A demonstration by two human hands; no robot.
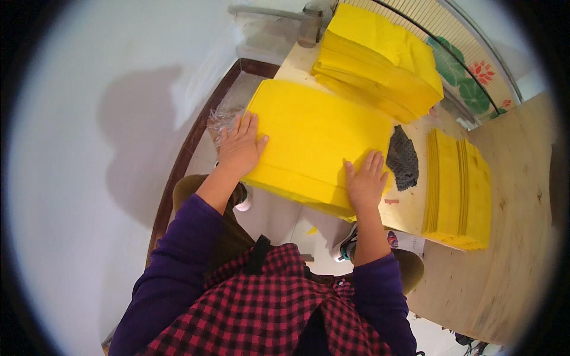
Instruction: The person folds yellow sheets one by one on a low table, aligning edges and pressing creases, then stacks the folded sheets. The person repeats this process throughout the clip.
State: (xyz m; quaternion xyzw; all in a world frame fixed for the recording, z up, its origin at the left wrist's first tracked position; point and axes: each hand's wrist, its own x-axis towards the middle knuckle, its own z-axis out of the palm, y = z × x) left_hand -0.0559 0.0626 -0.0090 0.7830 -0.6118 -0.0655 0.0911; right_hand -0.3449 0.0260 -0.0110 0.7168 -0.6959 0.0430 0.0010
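Note:
In front of me lies a stack of yellow fabric sheets (314,139), its near edge jutting past the wooden table (409,216). On the stack's left edge rests my left hand (240,145), fingers stretched out and thumb apart. My right hand (366,183) lies flat near the right front corner, fingers spread and pointing away from me. Neither hand grips anything; both touch the yellow material. Just right of the stack is a crumpled dark grey cloth (402,157) on the tabletop.
Behind stands a taller yellow pile (380,59) with drooping layers. Folded yellow bundles (457,190) sit at the right by a wooden panel (510,237). A jar (310,26) is at the far end. Clear plastic (224,115) lies along the left wall (77,178).

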